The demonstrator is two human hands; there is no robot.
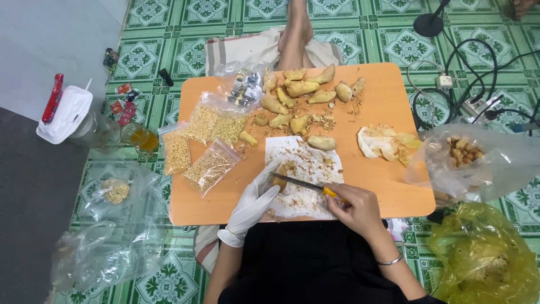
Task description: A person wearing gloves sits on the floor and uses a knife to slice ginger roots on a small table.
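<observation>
Sitting nearest the camera, the person's lap in black cloth fills the bottom edge, and both forearms reach forward onto the orange tabletop (382, 186). The right hand (355, 209), bare with a thin bangle at the wrist, is closed around the yellow handle of a knife (306, 184); its dark blade runs leftward and slightly away, ending at the left hand. The left hand (251, 207), in a white glove, has its fingers curled and pinching a small piece of ginger (279, 182), mostly hidden under the glove tips. So the piece lies to the left of the knife grip, right at the blade's tip, with the blade's long axis pointing almost straight across from one hand to the other. The gloved hand is the nearer one to the piece; the knife hand stands off by the blade's length.

Both hands work over a white paper sheet (306, 163) strewn with brownish peelings. Beyond it lie a single peeled root (321, 143), then a heap of peeled ginger roots (301, 90) toward the far edge. Left of the sheet are clear bags of pale chopped bits (211, 163); to the right, a pile of peel scraps (388, 143) and a plastic bag (478, 160) hanging over the edge.
</observation>
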